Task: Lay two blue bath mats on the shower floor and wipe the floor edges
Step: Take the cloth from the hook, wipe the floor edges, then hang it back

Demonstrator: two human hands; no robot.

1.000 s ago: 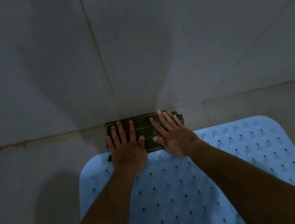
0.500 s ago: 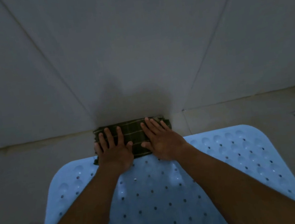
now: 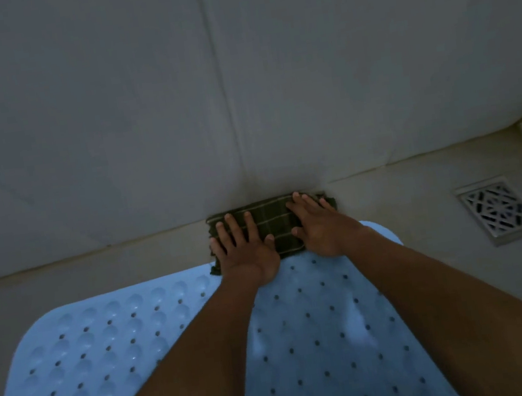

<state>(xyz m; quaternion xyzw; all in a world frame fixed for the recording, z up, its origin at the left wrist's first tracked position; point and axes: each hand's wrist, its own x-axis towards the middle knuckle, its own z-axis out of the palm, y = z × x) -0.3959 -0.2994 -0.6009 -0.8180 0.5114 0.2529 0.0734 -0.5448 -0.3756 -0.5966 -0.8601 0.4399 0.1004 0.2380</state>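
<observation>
head view | left hand (image 3: 243, 250) and right hand (image 3: 321, 229) flat, fingers spread, pressing green plaid cloth (image 3: 273, 226) at far floor-wall seam (nothing gripped) | blue bath mat (image 3: 107, 353) near, just behind cloth | tip: keep even pressure, hug seam, steer toward drain (image 3: 502, 207) at right

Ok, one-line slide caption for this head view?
Both hands, left and right, press a folded green cloth along the wall-floor edge beyond a blue bath mat, floor drain at right.
</observation>
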